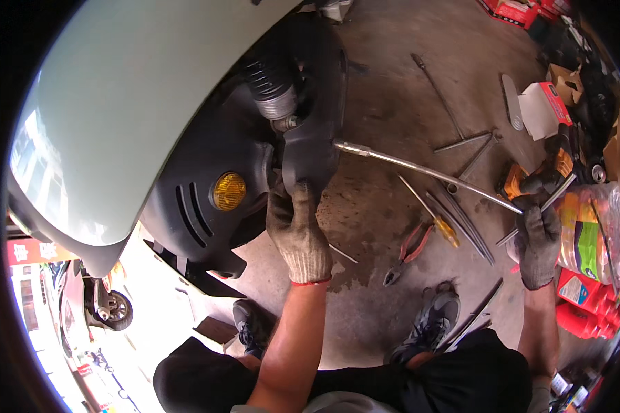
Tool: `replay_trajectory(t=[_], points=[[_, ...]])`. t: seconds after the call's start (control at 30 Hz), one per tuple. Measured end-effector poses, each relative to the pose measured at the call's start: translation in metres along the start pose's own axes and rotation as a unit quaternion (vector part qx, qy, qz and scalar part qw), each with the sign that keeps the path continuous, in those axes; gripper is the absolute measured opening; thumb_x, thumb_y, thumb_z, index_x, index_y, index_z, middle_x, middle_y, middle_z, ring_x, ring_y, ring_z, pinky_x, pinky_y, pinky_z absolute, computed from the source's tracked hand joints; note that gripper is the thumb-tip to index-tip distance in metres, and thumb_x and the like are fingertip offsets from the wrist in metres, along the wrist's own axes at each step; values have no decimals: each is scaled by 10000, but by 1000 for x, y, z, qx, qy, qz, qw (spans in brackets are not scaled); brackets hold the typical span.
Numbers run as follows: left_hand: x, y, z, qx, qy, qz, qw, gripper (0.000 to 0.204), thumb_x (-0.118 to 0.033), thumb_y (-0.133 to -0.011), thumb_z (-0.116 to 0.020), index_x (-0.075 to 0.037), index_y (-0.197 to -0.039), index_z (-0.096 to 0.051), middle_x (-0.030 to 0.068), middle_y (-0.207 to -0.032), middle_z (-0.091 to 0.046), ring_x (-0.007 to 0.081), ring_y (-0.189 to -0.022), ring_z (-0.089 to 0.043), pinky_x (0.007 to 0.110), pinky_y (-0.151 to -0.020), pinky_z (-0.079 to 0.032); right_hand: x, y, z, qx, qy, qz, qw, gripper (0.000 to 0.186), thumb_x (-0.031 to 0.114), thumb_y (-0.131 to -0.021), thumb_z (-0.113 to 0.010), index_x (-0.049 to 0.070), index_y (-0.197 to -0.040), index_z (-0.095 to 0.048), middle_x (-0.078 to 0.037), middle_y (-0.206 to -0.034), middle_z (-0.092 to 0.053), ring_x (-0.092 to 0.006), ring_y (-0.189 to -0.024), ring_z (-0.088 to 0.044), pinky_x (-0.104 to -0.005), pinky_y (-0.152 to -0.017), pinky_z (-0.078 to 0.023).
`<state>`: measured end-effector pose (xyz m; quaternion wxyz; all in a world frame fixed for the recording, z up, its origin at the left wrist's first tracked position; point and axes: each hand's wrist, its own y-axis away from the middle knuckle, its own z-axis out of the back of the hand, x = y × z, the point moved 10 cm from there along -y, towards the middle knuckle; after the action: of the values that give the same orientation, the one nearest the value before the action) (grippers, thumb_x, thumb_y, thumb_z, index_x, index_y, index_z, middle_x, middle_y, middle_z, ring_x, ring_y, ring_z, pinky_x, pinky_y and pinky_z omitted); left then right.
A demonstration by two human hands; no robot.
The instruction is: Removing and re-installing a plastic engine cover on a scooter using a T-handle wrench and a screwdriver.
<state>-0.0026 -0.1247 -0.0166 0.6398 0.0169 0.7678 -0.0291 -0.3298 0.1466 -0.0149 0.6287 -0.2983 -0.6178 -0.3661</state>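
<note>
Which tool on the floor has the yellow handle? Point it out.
The screwdriver, its handle lying between the pliers and the long metal rods: that handle is yellow, while the pliers' grips are red and the rods grey.

Long bar wrench (pixel 427 171): slim, bright metal shaft with a crossbar at the near end; raised above the floor, slanting down-right across the view; far tip at the panel's right edge, contact unclear.

Panel (pixel 220 148): dark moulded plastic, curved; round amber lens (pixel 229 191), lit or unlit unclear; two long slots beside it.
</note>
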Motion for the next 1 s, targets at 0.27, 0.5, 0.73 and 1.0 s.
replay_trajectory(t=[0.27, 0.5, 0.73, 1.0], points=[[-6, 1, 4, -19, -20, -10, 1000, 343, -277, -908, -646, 19, -1068, -577, 54, -974, -610, 117, -875, -523, 257, -814, -416, 0, -6, -4, 65, -61, 15, 996, 276, 86, -972, -481, 5, -1232, -526, -38, -1132, -591, -118, -1004, -550, -249, -870, -431], [5, 6, 1, -2, 1, 47, 999, 291, -262, -894, -674, -5, -1000, -586, 3, -886, -594, 75, -803, -507, 227, -737, -414, -5, -16, -15, 68, -14, 36, 997, 205, 138, -950, -562, 36, -1125, -590, 23, -937, -569, -46, -751, -473, -192, -639, -380], [8, 6, 7, -5, -74, 67, 995, 353, -225, -899, -649, 18, -1140, -560, 57, -1016, -610, 127, -910, -525, 268, -819, -411, 34, -22, -40, 93, 185, 212, 955, 171, 153, -973, -520, 32, -1065, -597, 12, -865, -550, -63, -727, -474, -212, -639, -380], [-5, 2, 2, 30, -30, 21, 999, 447, -214, -915, -619, 26, -1274, -501, 118, -1172, -593, 172, -1064, -531, 298, -943, -391, 12, -40, -34, 72, 223, 103, 967, 147, 111, -949, -531, 26, -1047, -602, 5, -818, -541, -64, -713, -464, -215, -639, -377]])
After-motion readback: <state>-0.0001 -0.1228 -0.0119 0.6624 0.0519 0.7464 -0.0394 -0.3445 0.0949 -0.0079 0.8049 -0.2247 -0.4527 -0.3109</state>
